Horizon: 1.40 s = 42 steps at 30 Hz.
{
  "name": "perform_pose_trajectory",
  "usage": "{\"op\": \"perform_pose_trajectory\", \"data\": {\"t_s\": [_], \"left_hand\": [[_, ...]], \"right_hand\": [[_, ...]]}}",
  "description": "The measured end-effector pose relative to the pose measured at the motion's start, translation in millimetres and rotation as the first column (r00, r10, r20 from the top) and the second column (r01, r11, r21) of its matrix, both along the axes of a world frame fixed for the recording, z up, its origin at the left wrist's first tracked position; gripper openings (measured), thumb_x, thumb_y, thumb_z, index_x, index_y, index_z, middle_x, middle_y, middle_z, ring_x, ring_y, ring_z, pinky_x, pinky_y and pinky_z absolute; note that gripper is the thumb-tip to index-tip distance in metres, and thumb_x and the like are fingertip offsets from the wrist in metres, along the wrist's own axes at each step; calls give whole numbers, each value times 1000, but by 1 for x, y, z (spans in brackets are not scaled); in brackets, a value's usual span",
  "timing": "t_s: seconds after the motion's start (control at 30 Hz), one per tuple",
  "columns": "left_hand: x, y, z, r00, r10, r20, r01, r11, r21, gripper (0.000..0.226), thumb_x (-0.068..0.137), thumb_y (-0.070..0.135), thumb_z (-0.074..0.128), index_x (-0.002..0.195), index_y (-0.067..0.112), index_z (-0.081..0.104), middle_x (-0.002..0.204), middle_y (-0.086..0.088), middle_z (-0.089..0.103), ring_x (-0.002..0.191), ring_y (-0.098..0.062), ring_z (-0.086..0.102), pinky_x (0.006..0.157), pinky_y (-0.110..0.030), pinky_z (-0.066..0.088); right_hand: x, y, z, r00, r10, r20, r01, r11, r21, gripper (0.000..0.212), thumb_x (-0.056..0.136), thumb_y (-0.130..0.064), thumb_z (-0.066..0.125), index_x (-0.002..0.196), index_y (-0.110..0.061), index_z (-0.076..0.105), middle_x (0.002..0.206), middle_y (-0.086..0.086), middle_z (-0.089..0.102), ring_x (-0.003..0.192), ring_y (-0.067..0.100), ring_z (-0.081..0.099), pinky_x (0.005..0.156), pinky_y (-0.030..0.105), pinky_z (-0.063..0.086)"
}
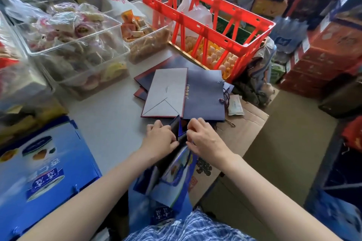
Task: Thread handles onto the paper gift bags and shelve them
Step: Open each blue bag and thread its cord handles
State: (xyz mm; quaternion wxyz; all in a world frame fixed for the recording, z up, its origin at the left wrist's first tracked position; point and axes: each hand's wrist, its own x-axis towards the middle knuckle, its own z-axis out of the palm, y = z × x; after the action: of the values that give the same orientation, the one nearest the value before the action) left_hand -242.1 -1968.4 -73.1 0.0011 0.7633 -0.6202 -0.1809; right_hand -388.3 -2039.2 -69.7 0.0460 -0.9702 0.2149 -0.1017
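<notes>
Head view: you're at a grey counter [109, 123] in a packed stockroom, with stacked cartons and shrink-wrapped bottles far right.

Surface:
- Red crate [207, 19] at the far side, egg trays [219, 58] showing through its slats, a white plastic bag inside it.
- Clear plastic bins [74, 45] of wrapped snacks far left.
- Blue printed box [39, 166] near left.
- Brown cardboard carton [242, 129] near right, butted against the counter edge.
- Stack of flat gift bags [195, 92] mid-counter: navy paper, grey folded bottom panel facing up on the left. Eyelets sit along its right edge, and a cord is threaded at the nearer one.

Hands:
- Left hand [162, 139]: fingers curled, pinching the left side of the top edge of a navy paper bag [176, 164] held upright between you and the stack.
- Right hand [203, 139]: fingers curled, gripping the right side of the same top edge. Both hands sit close together, almost touching across the bag mouth.
- Can't tell whether either hand also has a cord; the fingertips are hidden behind the paper.

That bag hangs from your hands over the near counter edge, its blue printed side facing right, bottom near your checked shirt [188, 229].
</notes>
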Motion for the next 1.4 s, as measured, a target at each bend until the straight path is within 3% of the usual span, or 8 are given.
{"op": "perform_pose_trajectory", "data": {"t_s": [0.17,0.33,0.6,0.7,0.87,0.97,1.17,1.4], "left_hand": [[1,2,-14,976,93,-196,-48,974,223,30,95,43,42,110,36,66,118,0,60,122,-26,35,97,-35,28],[-4,14,-48,994,-44,-102,68,968,241,33,90,32,56,123,30,57,119,1,58,118,-23,38,96,-36,32],[-14,24,-77,937,142,-319,-63,967,246,24,93,28,48,78,14,60,90,-7,66,94,-24,56,77,-34,45],[-21,5,-62,798,325,-507,-181,932,314,30,95,26,43,73,15,60,77,-5,61,74,-18,58,65,-29,41],[-28,-23,-42,274,698,-662,-302,716,630,34,98,26,45,94,2,68,90,-8,72,79,-15,67,71,-24,54],[-31,-21,-42,220,723,-655,-291,690,663,30,94,31,53,85,8,70,82,-4,73,81,-13,69,70,-24,53],[-31,-1,-40,330,642,-691,-348,764,543,10,87,24,64,91,17,68,103,-5,65,99,-17,57,77,-29,46],[-5,30,-17,-52,581,-812,-276,773,571,14,94,25,53,85,14,51,114,-8,65,103,-27,65,79,-42,51]], "right_hand": [[-4,4,-19,984,157,-84,-153,987,46,10,72,-13,62,67,-13,53,62,2,54,54,21,54,52,27,48],[-4,1,-22,950,-14,-313,76,980,186,14,96,-13,42,88,-14,31,63,1,37,66,33,49,58,34,28],[-20,-5,-30,904,-393,-166,389,599,700,12,97,-18,46,88,-13,42,95,16,68,86,30,62,78,41,50],[-14,-7,-24,878,-474,-68,294,421,858,13,98,-8,43,85,-8,42,95,16,68,80,22,65,70,22,52],[-10,-12,-8,875,-484,-24,126,180,976,10,99,-3,39,90,-5,42,84,21,65,73,27,69,66,27,58],[-19,-12,-7,895,-444,-39,114,143,983,10,99,-4,40,89,-5,43,80,17,66,68,22,68,63,25,57],[-31,-11,-26,939,-217,-266,342,665,664,8,98,-24,44,94,-17,45,89,9,65,72,21,57,68,40,47],[-7,2,-4,949,-135,-284,271,812,518,13,100,-23,38,101,-11,42,95,11,63,84,32,57,75,45,45]]}}
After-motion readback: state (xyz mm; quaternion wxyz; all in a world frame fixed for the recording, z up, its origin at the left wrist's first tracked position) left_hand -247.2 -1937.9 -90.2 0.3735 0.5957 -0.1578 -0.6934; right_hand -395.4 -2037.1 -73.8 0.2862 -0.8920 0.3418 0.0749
